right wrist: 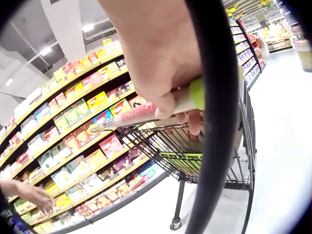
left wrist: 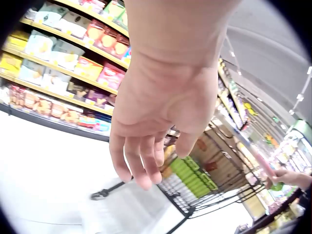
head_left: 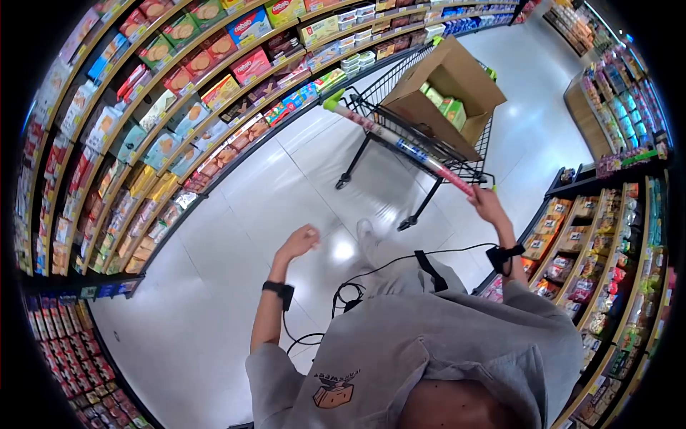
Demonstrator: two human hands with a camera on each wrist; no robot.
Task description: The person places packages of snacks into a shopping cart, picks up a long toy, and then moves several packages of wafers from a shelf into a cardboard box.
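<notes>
My right hand point(head_left: 488, 205) grips the right end of the shopping cart's handle point(head_left: 411, 149), its fingers wrapped round the bar in the right wrist view. The left hand point(head_left: 301, 240) hangs in the air over the floor, fingers loosely bent and holding nothing. In the black wire shopping cart point(head_left: 371, 89) stands an open cardboard box point(head_left: 421, 107), tilted in the head view. Green and white packages point(head_left: 451, 111) lie inside the box. From the left wrist, the left palm point(left wrist: 165, 102) shows bare, with the cart beyond it.
Long shelves point(head_left: 214, 71) of boxed and bagged snacks curve along the left. More shelves point(head_left: 586, 264) with packets stand close on the right. A black cable point(head_left: 400, 266) runs between the wrists across the body. Pale tiled floor point(head_left: 250, 193) lies between the shelves.
</notes>
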